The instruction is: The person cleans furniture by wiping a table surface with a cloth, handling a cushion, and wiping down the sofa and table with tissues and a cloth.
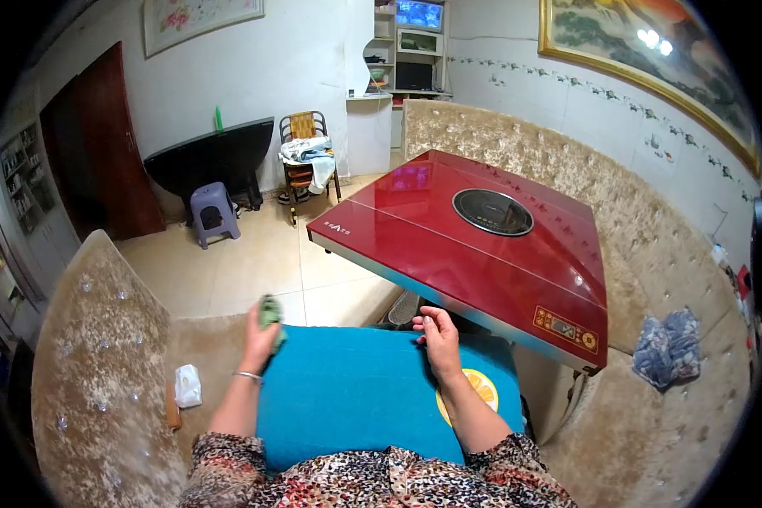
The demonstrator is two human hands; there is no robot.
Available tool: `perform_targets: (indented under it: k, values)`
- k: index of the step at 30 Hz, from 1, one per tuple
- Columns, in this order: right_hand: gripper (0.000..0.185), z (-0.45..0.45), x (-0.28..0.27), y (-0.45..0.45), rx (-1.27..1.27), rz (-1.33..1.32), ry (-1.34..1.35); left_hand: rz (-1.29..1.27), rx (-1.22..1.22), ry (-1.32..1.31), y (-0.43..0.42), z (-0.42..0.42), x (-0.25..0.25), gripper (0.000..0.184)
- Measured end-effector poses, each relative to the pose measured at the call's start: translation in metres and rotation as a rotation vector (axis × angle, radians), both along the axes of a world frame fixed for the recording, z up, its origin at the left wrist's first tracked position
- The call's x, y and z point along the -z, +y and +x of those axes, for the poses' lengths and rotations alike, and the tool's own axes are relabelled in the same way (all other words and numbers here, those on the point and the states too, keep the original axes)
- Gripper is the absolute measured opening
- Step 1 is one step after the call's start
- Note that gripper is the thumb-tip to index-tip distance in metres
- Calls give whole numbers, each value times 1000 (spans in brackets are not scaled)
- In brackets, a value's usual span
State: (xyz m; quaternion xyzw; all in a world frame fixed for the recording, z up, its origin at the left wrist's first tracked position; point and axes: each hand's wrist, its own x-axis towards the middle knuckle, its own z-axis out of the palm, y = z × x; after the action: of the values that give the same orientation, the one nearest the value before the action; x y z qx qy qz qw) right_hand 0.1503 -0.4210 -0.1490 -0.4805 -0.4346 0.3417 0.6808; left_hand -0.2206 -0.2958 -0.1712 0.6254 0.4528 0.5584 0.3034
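Head camera: worn up top, looking forward and steeply down
Hands (438,340): close below it
White wall (305,63): far across from it

A red table (389,207) with a round black cooktop (493,212) set into its top stands beside a curved, tufted sofa (457,129); a crumpled blue-grey cloth (667,347) lies on the seat at right; across the room, a greyish-purple stool (215,212) stands near a chair (303,126) heaped with clothes (311,154); a gold-framed picture (686,68) hangs at upper right.
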Motion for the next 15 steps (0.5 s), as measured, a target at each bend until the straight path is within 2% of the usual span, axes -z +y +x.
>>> perform_targets:
  k: [1,2,4,8,10,14,15]
  values:
    - [24,1,3,1,-16,16,25,-72,-138,50,12,-30,12,59]
    - [24,1,4,1,-17,17,32,-71,-139,56,12,-51,18,59]
    - [24,0,2,2,-31,8,58,-202,-173,-235,9,-71,19,57]
    - [24,0,1,2,-21,-3,75,-109,-223,-97,20,-45,9,55]
    - [24,3,3,1,-42,32,106,-122,-42,-33,7,8,-24,54]
    - [24,5,-3,-9,-26,41,118,-286,408,-167,-27,114,-46,59]
    - [27,6,-6,-13,-24,23,95,-261,483,-125,-34,140,-43,62]
